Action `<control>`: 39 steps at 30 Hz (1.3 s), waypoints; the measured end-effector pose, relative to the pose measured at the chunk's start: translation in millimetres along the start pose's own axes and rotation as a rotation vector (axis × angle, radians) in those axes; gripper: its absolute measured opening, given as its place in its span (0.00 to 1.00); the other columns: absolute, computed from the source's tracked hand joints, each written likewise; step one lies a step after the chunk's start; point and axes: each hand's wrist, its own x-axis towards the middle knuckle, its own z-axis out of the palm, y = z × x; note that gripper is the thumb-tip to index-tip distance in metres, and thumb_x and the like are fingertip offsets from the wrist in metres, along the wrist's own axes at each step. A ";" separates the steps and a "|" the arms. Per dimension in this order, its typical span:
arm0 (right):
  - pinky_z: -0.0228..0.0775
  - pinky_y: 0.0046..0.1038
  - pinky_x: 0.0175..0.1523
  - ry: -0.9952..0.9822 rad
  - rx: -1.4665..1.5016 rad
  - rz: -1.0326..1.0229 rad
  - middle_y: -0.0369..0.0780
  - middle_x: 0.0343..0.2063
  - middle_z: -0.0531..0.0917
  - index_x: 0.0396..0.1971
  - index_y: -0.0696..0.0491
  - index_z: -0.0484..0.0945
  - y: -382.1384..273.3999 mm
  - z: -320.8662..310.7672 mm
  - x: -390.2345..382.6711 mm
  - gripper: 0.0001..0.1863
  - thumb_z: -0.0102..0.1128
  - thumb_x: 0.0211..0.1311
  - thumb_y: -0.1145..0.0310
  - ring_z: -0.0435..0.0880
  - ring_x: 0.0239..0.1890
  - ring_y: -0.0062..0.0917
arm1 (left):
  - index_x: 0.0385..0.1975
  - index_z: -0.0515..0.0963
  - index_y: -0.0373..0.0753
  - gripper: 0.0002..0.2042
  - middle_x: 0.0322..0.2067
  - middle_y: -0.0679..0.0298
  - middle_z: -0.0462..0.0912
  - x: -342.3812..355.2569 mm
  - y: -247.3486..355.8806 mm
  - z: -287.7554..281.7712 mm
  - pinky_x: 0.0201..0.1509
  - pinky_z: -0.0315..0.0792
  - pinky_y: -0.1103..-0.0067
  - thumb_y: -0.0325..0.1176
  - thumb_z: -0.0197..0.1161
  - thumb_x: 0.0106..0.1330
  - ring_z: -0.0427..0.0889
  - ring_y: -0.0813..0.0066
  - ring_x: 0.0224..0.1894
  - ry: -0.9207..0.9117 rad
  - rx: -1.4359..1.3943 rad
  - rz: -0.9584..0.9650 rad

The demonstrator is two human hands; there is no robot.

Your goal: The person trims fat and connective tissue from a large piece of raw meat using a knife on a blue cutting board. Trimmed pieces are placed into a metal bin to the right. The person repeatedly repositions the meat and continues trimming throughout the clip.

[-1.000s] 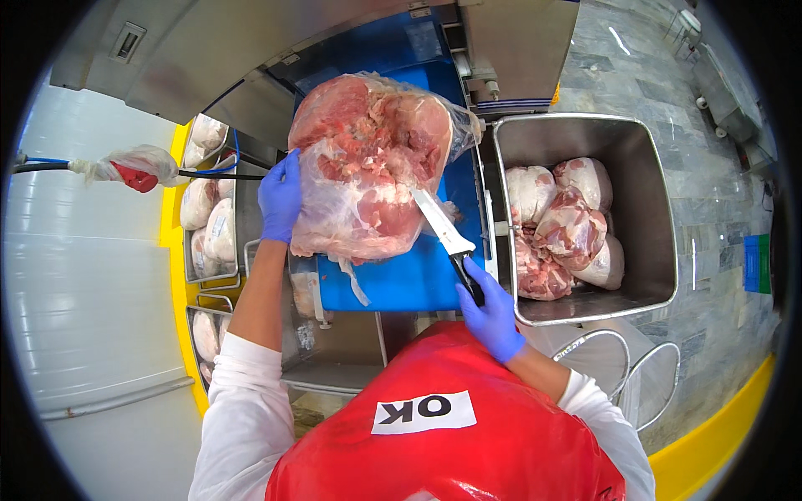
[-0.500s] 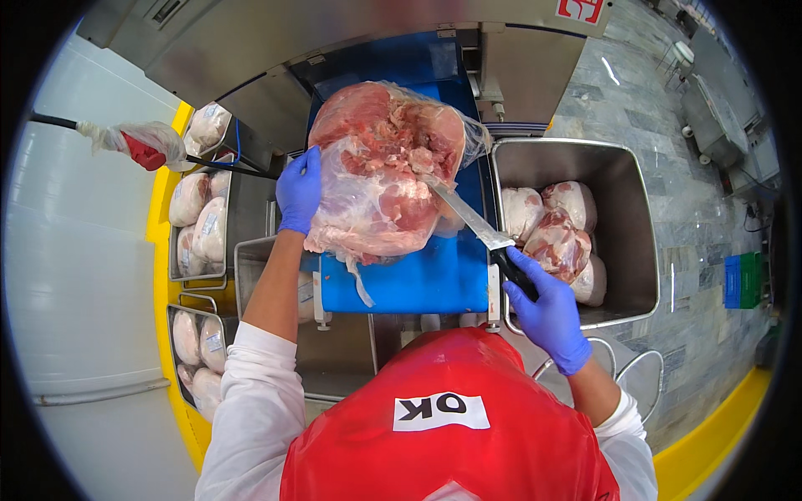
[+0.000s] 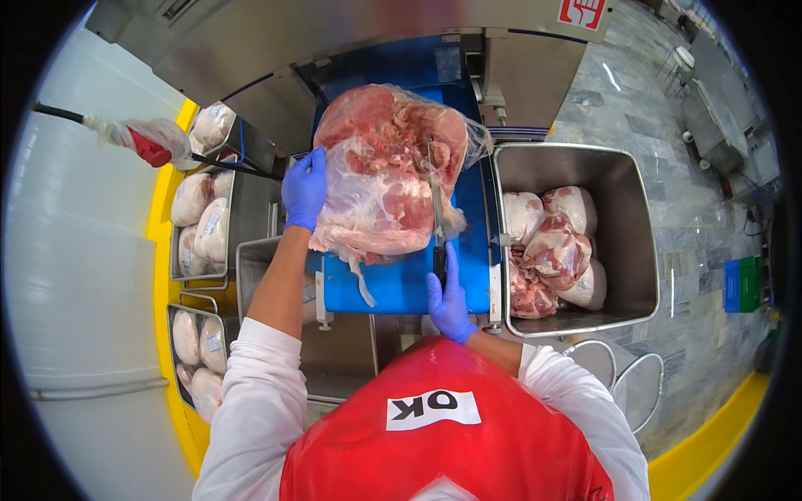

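A big piece of raw meat [image 3: 372,179], partly wrapped in clear plastic film [image 3: 480,142], lies on the blue conveyor belt [image 3: 393,288]. My left hand [image 3: 304,190], in a blue glove, grips the meat by its left edge, some fingers hidden. Also in a blue glove, my right hand [image 3: 452,305] is closed around the black handle of a knife [image 3: 439,209] in front of the belt's middle. The blade points away from me along the right part of the meat; its tip is hard to make out among the flesh and film.
To the right, a steel bin [image 3: 628,250] holds several pieces of meat. Steel tubs [image 3: 227,250] with pale, labelled pieces stand at the left beside a yellow-edged wall. A steel machine [image 3: 334,37] rises behind the belt. A dark rod with a plastic-wrapped end [image 3: 142,142] juts out at the left.
My right hand has moved left with the knife, from over the bin's near edge to the belt's front. The blade has turned from slanting to nearly straight ahead. The left hand keeps its hold.
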 end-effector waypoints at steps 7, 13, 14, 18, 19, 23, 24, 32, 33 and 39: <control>0.75 0.39 0.66 -0.173 -0.038 0.139 0.59 0.67 0.78 0.85 0.53 0.46 -0.2 -54.6 -21.2 0.42 0.58 0.80 0.65 0.83 0.65 0.48 | 0.56 0.88 0.44 0.26 0.52 0.47 0.89 2.2 -3.1 0.4 0.60 0.79 0.64 0.58 0.60 0.76 0.89 0.48 0.54 -0.001 0.027 0.006; 0.79 0.34 0.60 -0.222 -0.232 0.251 0.54 0.57 0.86 0.82 0.53 0.58 -50.2 -161.1 -59.2 0.37 0.61 0.77 0.72 0.89 0.56 0.39 | 0.57 0.88 0.45 0.24 0.53 0.48 0.89 1.8 -6.7 0.7 0.60 0.80 0.64 0.57 0.60 0.76 0.89 0.49 0.54 0.000 0.009 0.020; 0.80 0.31 0.57 -0.173 -0.296 0.133 0.52 0.54 0.89 0.81 0.54 0.61 -60.7 -168.5 -58.1 0.36 0.61 0.77 0.73 0.91 0.53 0.34 | 0.57 0.88 0.45 0.24 0.53 0.49 0.89 2.0 -7.3 1.3 0.60 0.80 0.65 0.57 0.60 0.77 0.89 0.49 0.54 0.008 0.017 0.032; 0.81 0.36 0.55 -0.212 -0.267 0.137 0.52 0.49 0.88 0.75 0.52 0.72 -102.7 -188.3 -32.2 0.31 0.65 0.74 0.71 0.90 0.49 0.42 | 0.58 0.88 0.44 0.24 0.54 0.50 0.89 3.6 -11.0 2.5 0.61 0.79 0.67 0.56 0.60 0.77 0.89 0.51 0.55 -0.020 -0.034 0.049; 0.81 0.35 0.54 -0.246 -0.274 0.160 0.52 0.46 0.88 0.75 0.52 0.73 -110.5 -188.5 -21.5 0.30 0.65 0.74 0.71 0.91 0.47 0.41 | 0.58 0.88 0.44 0.24 0.54 0.50 0.89 4.1 -12.0 2.6 0.61 0.79 0.67 0.55 0.60 0.78 0.89 0.51 0.55 -0.024 -0.049 0.049; 0.81 0.32 0.50 -0.291 -0.157 0.250 0.51 0.43 0.90 0.73 0.52 0.75 -130.5 -182.3 16.5 0.28 0.66 0.75 0.69 0.91 0.40 0.30 | 0.59 0.87 0.42 0.24 0.55 0.51 0.90 6.0 -12.1 1.8 0.62 0.78 0.69 0.54 0.61 0.78 0.89 0.56 0.57 -0.028 -0.069 0.066; 0.81 0.31 0.50 -0.298 -0.116 0.268 0.51 0.44 0.90 0.73 0.52 0.75 -133.8 -182.7 22.8 0.28 0.66 0.76 0.68 0.90 0.40 0.28 | 0.59 0.87 0.41 0.24 0.55 0.52 0.90 5.9 -11.3 1.6 0.62 0.78 0.69 0.53 0.61 0.79 0.89 0.57 0.57 -0.035 -0.081 0.064; 0.77 0.27 0.43 -0.320 -0.140 0.299 0.43 0.34 0.88 0.71 0.52 0.77 -150.7 -210.3 57.1 0.25 0.64 0.76 0.69 0.80 0.32 0.18 | 0.59 0.86 0.36 0.23 0.57 0.54 0.90 -0.9 -0.3 -3.0 0.65 0.76 0.72 0.50 0.61 0.80 0.88 0.65 0.60 -0.058 -0.164 0.030; 0.77 0.27 0.43 -0.358 -0.153 0.321 0.44 0.33 0.88 0.71 0.52 0.78 -152.7 -213.5 58.7 0.25 0.64 0.76 0.69 0.80 0.31 0.18 | 0.59 0.86 0.36 0.23 0.57 0.54 0.90 -0.8 0.5 -3.3 0.65 0.76 0.72 0.49 0.61 0.80 0.88 0.65 0.60 -0.060 -0.157 0.028; 0.77 0.27 0.42 -0.375 -0.151 0.326 0.42 0.29 0.85 0.71 0.51 0.78 -133.5 -206.9 69.7 0.25 0.64 0.76 0.66 0.80 0.31 0.18 | 0.60 0.85 0.35 0.22 0.58 0.53 0.89 1.9 1.2 -4.8 0.66 0.76 0.73 0.46 0.60 0.81 0.87 0.67 0.60 -0.078 -0.136 0.020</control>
